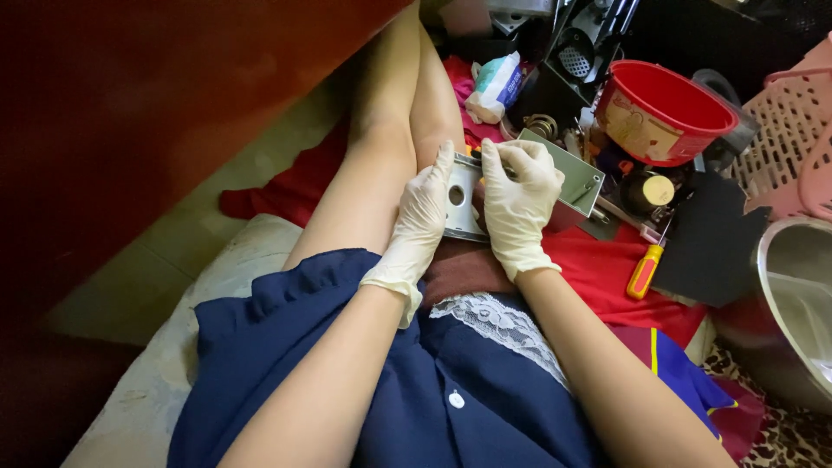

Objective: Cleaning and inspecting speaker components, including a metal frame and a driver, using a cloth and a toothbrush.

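Grey metal box (pixel 555 186) gripped between left hand (pixel 422 208), right hand (pixel 517 201) fingers

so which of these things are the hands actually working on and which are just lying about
In hand:
- grey metal box part, gripped by the gloved left hand and right hand

Lying about:
- orange-handled screwdriver on the red cloth
- red tub
- steel bowl
- pink basket
- wipes pack
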